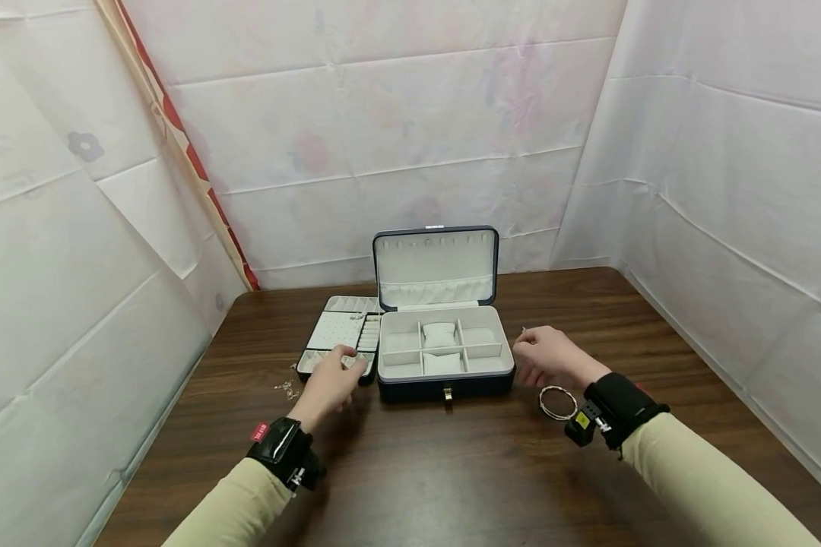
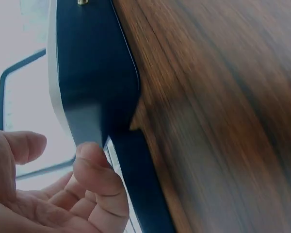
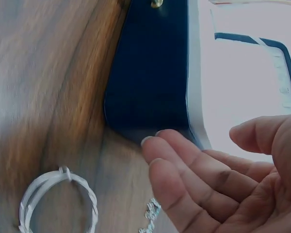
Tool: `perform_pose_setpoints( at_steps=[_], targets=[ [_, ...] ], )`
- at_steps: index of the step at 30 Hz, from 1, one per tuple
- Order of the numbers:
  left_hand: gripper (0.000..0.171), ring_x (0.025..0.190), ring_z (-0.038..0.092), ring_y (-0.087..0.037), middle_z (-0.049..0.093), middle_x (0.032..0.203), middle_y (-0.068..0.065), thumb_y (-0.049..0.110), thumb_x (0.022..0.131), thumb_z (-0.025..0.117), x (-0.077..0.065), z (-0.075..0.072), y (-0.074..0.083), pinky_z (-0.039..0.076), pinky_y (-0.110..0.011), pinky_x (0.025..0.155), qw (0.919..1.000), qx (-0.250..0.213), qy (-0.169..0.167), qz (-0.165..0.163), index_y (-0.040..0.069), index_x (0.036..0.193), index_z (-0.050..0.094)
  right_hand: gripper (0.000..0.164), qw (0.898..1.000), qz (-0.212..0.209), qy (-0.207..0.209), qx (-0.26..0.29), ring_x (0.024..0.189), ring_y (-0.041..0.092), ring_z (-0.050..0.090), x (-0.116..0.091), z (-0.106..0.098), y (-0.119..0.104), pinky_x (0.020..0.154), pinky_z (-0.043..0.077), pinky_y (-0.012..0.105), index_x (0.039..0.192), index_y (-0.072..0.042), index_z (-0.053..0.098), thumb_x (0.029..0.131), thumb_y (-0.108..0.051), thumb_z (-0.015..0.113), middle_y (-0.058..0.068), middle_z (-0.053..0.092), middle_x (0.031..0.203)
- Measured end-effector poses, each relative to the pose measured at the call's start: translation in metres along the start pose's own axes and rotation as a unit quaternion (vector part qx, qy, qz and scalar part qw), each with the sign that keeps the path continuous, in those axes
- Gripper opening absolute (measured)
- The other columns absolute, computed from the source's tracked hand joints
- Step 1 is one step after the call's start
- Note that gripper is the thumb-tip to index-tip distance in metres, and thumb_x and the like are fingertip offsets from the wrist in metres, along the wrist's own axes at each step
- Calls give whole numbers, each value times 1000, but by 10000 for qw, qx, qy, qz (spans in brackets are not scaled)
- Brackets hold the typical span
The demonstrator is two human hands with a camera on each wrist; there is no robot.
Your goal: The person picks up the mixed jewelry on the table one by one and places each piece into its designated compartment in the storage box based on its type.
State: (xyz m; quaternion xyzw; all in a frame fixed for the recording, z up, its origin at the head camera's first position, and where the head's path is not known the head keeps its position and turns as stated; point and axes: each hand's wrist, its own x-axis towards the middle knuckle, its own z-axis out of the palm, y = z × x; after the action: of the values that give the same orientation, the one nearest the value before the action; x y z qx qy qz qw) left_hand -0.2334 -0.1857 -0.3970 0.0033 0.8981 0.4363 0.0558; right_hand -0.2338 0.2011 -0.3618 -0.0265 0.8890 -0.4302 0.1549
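Observation:
A dark blue jewelry box [image 1: 410,390] with a white interior stands with its lid [image 1: 435,266] raised. Small white cushions [image 1: 440,335] sit in its middle compartments. My left hand [image 1: 328,386] is over the front of the jewelry tray [image 1: 335,330] on the left, its fingers loosely bent near the box's corner, nothing between them. My right hand [image 1: 554,355] is at the box's right side; in the right wrist view its fingertips [image 3: 167,182] lie beside the corner, holding nothing. Nearest that hand are a silver bangle [image 3: 58,177] and a small chain [image 3: 150,216] on the table.
A fine necklace [image 1: 289,387] lies on the wooden table [image 1: 410,471] left of the tray. White sheeting [image 1: 397,152] hangs behind and at both sides. A gold-colored clasp [image 1: 448,393] juts from the box's front.

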Motion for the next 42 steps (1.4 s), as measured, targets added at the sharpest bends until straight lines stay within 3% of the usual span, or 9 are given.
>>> perform_pose_setpoints(
  at_steps=[7, 9, 13, 16, 21, 27, 31, 35, 42],
  targets=[
    [52, 46, 57, -22, 68, 76, -18, 36, 103, 58, 2, 11, 6, 41, -27, 41, 9996, 10, -280, 93, 3, 142, 50, 40, 9940, -383, 522, -879, 65, 28, 70, 5, -11, 3, 61, 59, 40, 134, 8, 57, 105, -18, 48, 16, 70, 76],
    [52, 46, 56, -21, 68, 76, -17, 35, 103, 59, 2, 14, 5, 42, -27, 41, 9995, 32, -298, 119, 3, 142, 50, 38, 9900, -504, 696, -1117, 69, 29, 70, 7, -14, 5, 65, 58, 41, 133, 6, 58, 105, -18, 50, 18, 72, 86],
    [51, 45, 55, -19, 68, 75, -15, 33, 102, 60, 3, 19, 5, 42, -28, 41, 9994, 65, -323, 142, 2, 142, 50, 37, 9779, -729, 1079, -1635, 92, 34, 70, 10, -19, 10, 79, 55, 45, 132, 4, 61, 105, -20, 52, 20, 72, 110],
    [50, 44, 54, -18, 68, 75, -15, 32, 102, 60, 4, 21, 5, 43, -28, 41, 9992, 132, -337, 141, 3, 142, 50, 38, 9709, -797, 1248, -1884, 105, 35, 67, 12, -22, 14, 86, 52, 49, 134, 3, 60, 104, -20, 52, 20, 70, 116],
    [48, 44, 54, -17, 68, 74, -14, 30, 103, 60, 5, 23, 6, 45, -28, 40, 9991, 120, -387, 112, 3, 141, 51, 41, 9672, -911, 1250, -2017, 107, 38, 64, 18, -27, 21, 87, 52, 51, 138, 5, 56, 103, -15, 54, 24, 67, 118],
    [48, 50, 60, -20, 70, 77, -17, 27, 103, 60, 5, 22, 10, 52, -34, 44, 9983, -199, -545, -32, 2, 142, 49, 43, 9671, -905, 1098, -2107, 122, 46, 58, 22, -30, 28, 96, 49, 57, 143, 6, 51, 104, -13, 54, 31, 58, 135],
    [49, 53, 63, -22, 70, 80, -17, 26, 103, 60, 4, 22, 11, 55, -38, 47, 9971, -372, -650, -139, 2, 144, 48, 45, 9612, -945, 1058, -2367, 129, 49, 52, 26, -28, 33, 102, 45, 61, 144, 7, 50, 104, -12, 55, 33, 54, 140],
    [50, 55, 64, -23, 69, 82, -17, 25, 104, 60, 5, 21, 12, 56, -38, 48, 9960, -401, -755, -256, 2, 145, 46, 47, 9536, -1036, 1082, -2610, 129, 50, 50, 30, -28, 40, 103, 42, 62, 144, 9, 49, 102, -11, 57, 35, 52, 139],
    [49, 58, 65, -24, 69, 85, -18, 24, 104, 59, 6, 21, 14, 57, -37, 50, 9948, -445, -850, -334, 3, 146, 45, 56, 9522, -941, 976, -2736, 134, 55, 43, 39, -28, 53, 106, 39, 65, 149, 8, 42, 101, -13, 60, 37, 42, 147]
  ],
)
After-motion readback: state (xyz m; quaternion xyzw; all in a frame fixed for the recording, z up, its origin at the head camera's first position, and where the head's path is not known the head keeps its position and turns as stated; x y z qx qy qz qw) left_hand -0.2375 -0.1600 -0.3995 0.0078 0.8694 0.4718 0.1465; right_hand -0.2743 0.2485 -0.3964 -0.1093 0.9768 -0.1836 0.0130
